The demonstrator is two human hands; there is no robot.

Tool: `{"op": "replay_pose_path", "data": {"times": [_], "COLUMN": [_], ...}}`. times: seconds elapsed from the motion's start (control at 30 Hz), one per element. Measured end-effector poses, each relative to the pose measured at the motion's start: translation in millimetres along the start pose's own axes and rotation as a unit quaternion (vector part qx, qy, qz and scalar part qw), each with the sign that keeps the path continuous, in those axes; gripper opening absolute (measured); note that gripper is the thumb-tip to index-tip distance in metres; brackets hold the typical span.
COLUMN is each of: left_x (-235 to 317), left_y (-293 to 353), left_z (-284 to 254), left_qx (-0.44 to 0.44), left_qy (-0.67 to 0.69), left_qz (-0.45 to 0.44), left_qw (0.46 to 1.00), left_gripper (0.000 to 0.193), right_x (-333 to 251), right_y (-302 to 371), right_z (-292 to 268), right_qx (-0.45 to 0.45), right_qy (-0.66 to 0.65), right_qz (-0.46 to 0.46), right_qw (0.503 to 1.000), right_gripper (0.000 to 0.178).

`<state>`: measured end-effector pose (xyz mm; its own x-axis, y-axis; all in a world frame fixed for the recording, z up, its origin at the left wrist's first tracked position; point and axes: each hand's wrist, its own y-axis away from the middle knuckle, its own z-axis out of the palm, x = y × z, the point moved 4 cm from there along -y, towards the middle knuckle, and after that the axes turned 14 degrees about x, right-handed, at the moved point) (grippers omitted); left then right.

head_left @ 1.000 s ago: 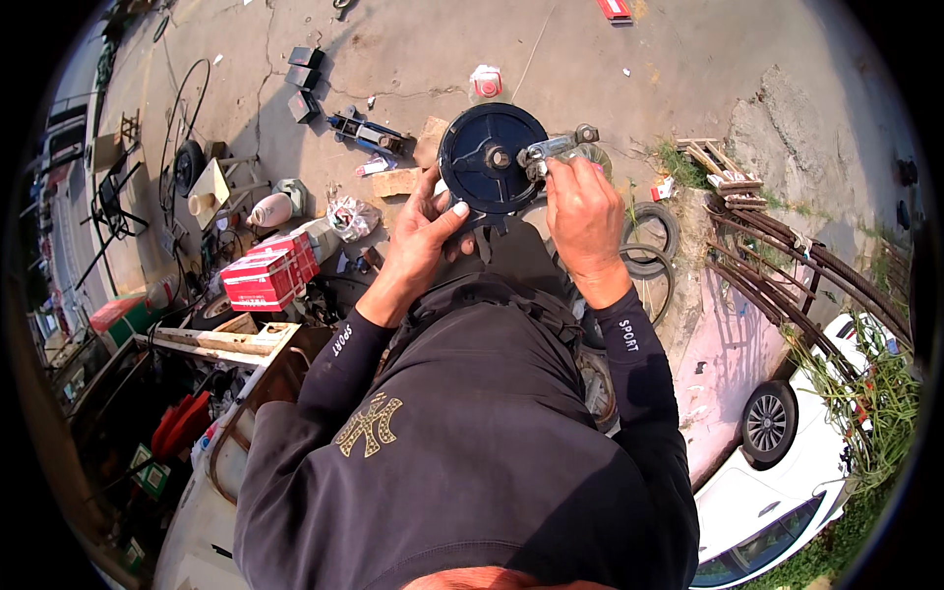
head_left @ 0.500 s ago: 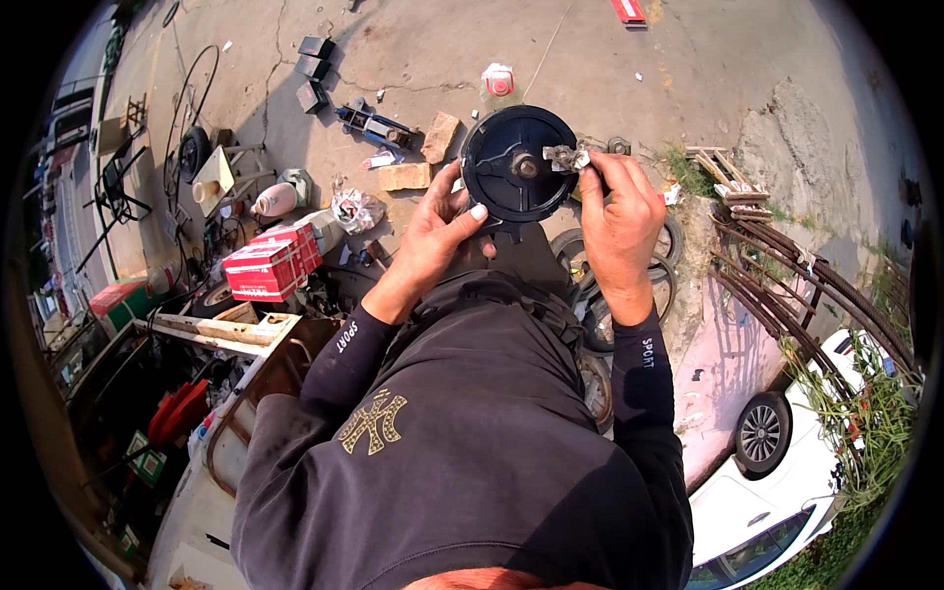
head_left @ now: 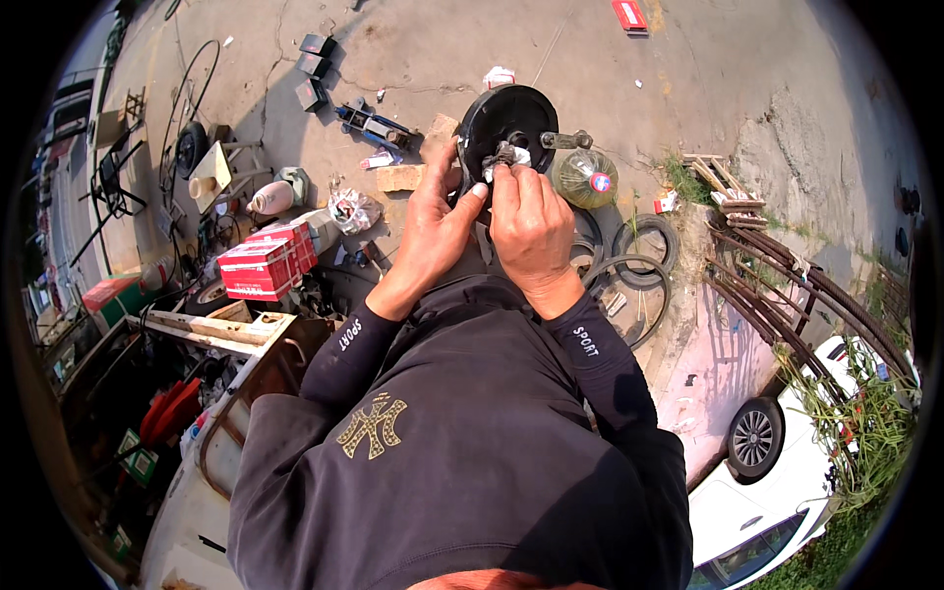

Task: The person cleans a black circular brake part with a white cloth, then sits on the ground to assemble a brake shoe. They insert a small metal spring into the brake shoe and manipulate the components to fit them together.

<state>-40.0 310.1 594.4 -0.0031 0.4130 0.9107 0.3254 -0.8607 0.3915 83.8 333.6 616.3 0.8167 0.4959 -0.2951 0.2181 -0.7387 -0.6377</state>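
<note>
One glossy, round black disc point(head_left: 532, 110) is held above rough concrete point(head_left: 708, 88); the left hand point(head_left: 433, 238) clasps its near-left rim while the right hand point(head_left: 532, 226) pinches a crumpled, grimy-white wad point(head_left: 509, 155) over its face, near a rounded, translucent bottle point(head_left: 576, 179).

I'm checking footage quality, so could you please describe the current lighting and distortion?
Head view, middle: hard sunlight brightens the right hand, while the black disc reads mostly dark; head view, lower part: a dark shadow falls across the shirt; head view, rim: strong fisheye curvature, black corners.
</note>
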Motion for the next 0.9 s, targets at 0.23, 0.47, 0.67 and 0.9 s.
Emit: {"op": "replay_pose_path", "data": {"times": [0.23, 0.47, 0.67, 0.9], "left_x": [10.3, 7.0, 17.7, 19.1], "left_y": [-3.4, 10.8, 3.4, -2.0], "left_z": [8.5, -0.2, -1.6, 1.7], "left_qx": [-0.01, -0.027, -0.048, -0.08], "left_qy": [0.006, -0.005, -0.055, -0.038], "left_qz": [0.048, 0.015, -0.001, -0.033], "left_qw": [0.999, 1.0, 0.997, 0.996], "left_gripper": [0.064, 0.064, 0.064, 0.064], "right_x": [25.4, 113.4, 60.2, 42.7], "right_y": [-28.5, -44.5, -28.8, -18.1], "right_z": [8.7, -1.3, -11.6, -21.7], "right_qx": [-0.005, -0.125, -0.107, -0.034], "right_qy": [-0.086, -0.169, -0.175, -0.119], "right_qz": [0.168, 0.286, 0.032, -0.178], "right_qw": [0.982, 0.935, 0.978, 0.976], "right_gripper": [0.011, 0.015, 0.015, 0.022]}}
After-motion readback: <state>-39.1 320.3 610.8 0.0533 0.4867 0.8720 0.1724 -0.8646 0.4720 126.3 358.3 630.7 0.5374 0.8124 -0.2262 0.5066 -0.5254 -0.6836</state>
